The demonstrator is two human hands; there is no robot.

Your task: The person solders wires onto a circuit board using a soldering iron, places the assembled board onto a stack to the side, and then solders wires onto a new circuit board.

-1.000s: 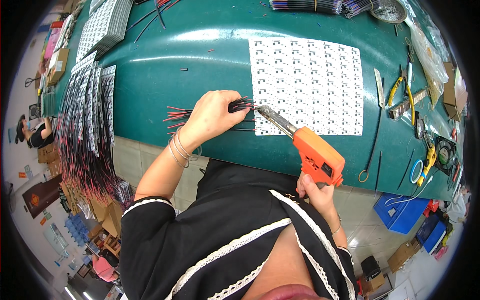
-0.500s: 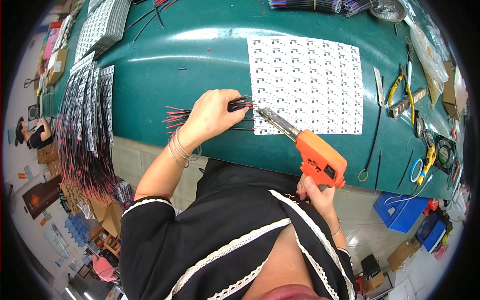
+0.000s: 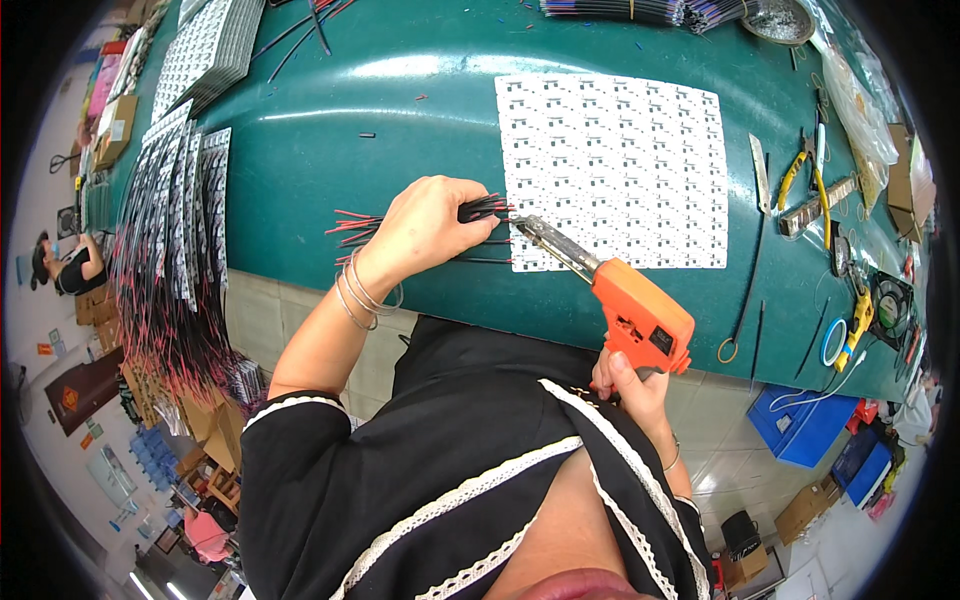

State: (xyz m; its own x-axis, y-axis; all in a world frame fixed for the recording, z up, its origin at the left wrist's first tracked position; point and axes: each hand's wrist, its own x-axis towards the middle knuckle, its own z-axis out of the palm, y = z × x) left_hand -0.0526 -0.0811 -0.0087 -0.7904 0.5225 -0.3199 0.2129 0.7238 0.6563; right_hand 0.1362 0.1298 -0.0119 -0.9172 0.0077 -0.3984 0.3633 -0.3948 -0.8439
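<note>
My left hand [image 3: 428, 225] is closed round a bundle of thin black wires with red ends [image 3: 482, 208]. The wire tips reach the left edge of a white circuit board panel [image 3: 615, 170], which lies flat and carries rows of small dark parts. In my right hand [image 3: 632, 385] is an orange soldering gun [image 3: 643, 315], gripped by its handle. Its metal tip meets the panel's left edge, close beside the wire ends. Below my left hand, a black wire [image 3: 485, 261] runs up to the same edge. My fingers hide the middle of the bundle.
Wired panels [image 3: 175, 230] hang over the table's left edge, near a stack of white panels [image 3: 210, 55]. At right lie yellow-handled pliers [image 3: 793, 180], tweezers [image 3: 758, 165] and a small fan [image 3: 890, 308]. A round dish [image 3: 778, 22] sits at the back. A blue bin [image 3: 800, 425] stands below.
The wire ends and soldering gun tip have shifted very slightly along the panel's left edge. Both hands keep their hold.
</note>
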